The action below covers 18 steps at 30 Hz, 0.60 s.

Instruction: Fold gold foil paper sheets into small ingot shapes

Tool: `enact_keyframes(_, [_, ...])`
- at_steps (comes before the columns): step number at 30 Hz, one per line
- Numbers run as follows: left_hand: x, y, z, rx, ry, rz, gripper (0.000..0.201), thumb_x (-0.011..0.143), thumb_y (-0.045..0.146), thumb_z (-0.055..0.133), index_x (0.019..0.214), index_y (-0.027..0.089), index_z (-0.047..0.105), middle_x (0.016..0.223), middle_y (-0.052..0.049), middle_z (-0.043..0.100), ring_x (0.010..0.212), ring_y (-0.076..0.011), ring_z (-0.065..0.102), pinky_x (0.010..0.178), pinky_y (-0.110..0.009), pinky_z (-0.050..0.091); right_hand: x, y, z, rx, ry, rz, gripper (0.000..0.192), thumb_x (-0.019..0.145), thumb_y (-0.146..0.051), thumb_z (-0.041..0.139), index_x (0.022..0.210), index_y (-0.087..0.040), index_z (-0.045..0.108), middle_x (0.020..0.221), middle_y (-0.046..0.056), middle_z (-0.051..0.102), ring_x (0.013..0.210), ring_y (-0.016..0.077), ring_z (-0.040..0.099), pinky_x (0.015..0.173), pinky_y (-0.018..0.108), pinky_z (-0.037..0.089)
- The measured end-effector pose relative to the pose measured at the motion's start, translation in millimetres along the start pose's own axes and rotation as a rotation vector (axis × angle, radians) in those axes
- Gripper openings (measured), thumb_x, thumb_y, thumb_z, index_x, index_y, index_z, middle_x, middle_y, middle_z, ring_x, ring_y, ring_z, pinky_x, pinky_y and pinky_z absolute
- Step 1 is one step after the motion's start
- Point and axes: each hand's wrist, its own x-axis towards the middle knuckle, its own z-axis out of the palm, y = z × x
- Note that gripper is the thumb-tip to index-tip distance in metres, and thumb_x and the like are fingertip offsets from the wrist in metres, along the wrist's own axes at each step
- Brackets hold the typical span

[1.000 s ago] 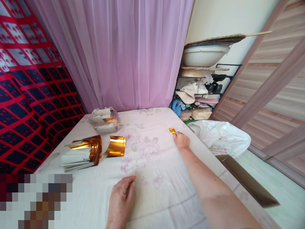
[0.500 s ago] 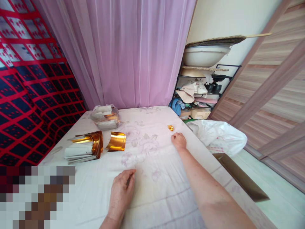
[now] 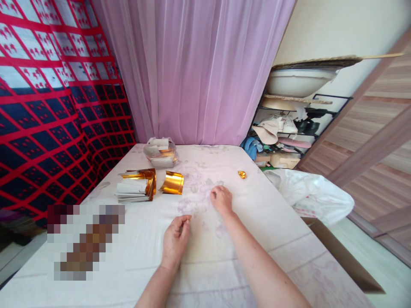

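The foil stack (image 3: 136, 187) lies on the bed (image 3: 272, 214) near its left edge, the curled foil (image 3: 172, 183) just right of it; the bag (image 3: 160, 152) sits behind them toward the far edge; the folded piece (image 3: 242, 174) lies near the right edge.

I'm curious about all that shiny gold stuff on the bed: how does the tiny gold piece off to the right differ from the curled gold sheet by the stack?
The tiny gold piece looks folded into a compact lump; the curled gold sheet is an open, arched strip. The piece is far smaller. It lies alone beyond the right hand; the sheet lies beside the paper stack. Both are shiny gold foil on the white sheet.
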Motion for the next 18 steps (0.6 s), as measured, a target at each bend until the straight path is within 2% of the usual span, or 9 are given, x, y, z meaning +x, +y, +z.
enact_keyframes(3, [1, -3, 0.3, -0.121, 0.092, -0.077, 0.026, 0.085, 0.04, 0.053, 0.09, 0.02, 0.068, 0.088, -0.005, 0.072, 0.086, -0.0199, 0.068, 0.082, -0.034, 0.055, -4, -40, 11, 0.069, -0.04, -0.159, 0.021, 0.088, -0.019, 0.055, 0.102, -0.019, 0.069, 0.106, 0.007, 0.069, 0.103, 0.0196, 0.058, 0.091, 0.029, 0.04])
enact_keyframes(6, [4, -5, 0.3, -0.223, 0.207, -0.171, 0.029, 0.083, 0.045, 0.054, 0.091, 0.019, 0.066, 0.084, -0.004, 0.07, 0.08, -0.0188, 0.065, 0.079, -0.033, 0.053, -5, -71, 17, 0.125, -0.081, -0.304, 0.035, 0.088, -0.024, 0.058, 0.122, -0.019, 0.061, 0.117, 0.007, 0.066, 0.109, 0.019, 0.057, 0.095, 0.029, 0.04])
enact_keyframes(11, [7, -6, -1.2, -0.314, 0.308, -0.277, 0.037, 0.083, 0.052, 0.054, 0.094, 0.019, 0.064, 0.08, -0.002, 0.065, 0.069, -0.0152, 0.059, 0.069, -0.029, 0.05, -1, -101, 20, 0.137, -0.143, -0.436, 0.047, 0.089, -0.036, 0.059, 0.132, -0.019, 0.055, 0.126, 0.01, 0.062, 0.114, 0.0225, 0.054, 0.096, 0.033, 0.041])
enact_keyframes(13, [8, -4, -2.2, -0.374, 0.333, -0.323, 0.039, 0.08, 0.054, 0.057, 0.094, 0.019, 0.064, 0.079, -0.001, 0.064, 0.069, -0.0149, 0.058, 0.069, -0.028, 0.049, 3, -107, 21, 0.123, -0.164, -0.46, 0.044, 0.09, -0.036, 0.058, 0.131, -0.021, 0.057, 0.128, 0.01, 0.06, 0.116, 0.0236, 0.053, 0.097, 0.034, 0.041])
enact_keyframes(15, [9, -2, -3.2, -0.438, 0.341, -0.359, 0.041, 0.079, 0.056, 0.06, 0.095, 0.019, 0.064, 0.077, -0.001, 0.062, 0.069, -0.0146, 0.058, 0.069, -0.027, 0.049, 6, -112, 21, 0.105, -0.19, -0.481, 0.034, 0.091, -0.034, 0.057, 0.123, -0.024, 0.064, 0.127, 0.008, 0.063, 0.114, 0.0231, 0.055, 0.096, 0.033, 0.041])
enact_keyframes(18, [11, -1, -4.2, -0.534, 0.359, -0.399, 0.044, 0.076, 0.058, 0.062, 0.095, 0.019, 0.063, 0.077, 0.0, 0.061, 0.068, -0.0136, 0.057, 0.068, -0.027, 0.049, 10, -117, 22, 0.072, -0.235, -0.482, 0.022, 0.094, -0.029, 0.053, 0.102, -0.024, 0.073, 0.11, 0.005, 0.071, 0.101, 0.0203, 0.062, 0.088, 0.029, 0.043])
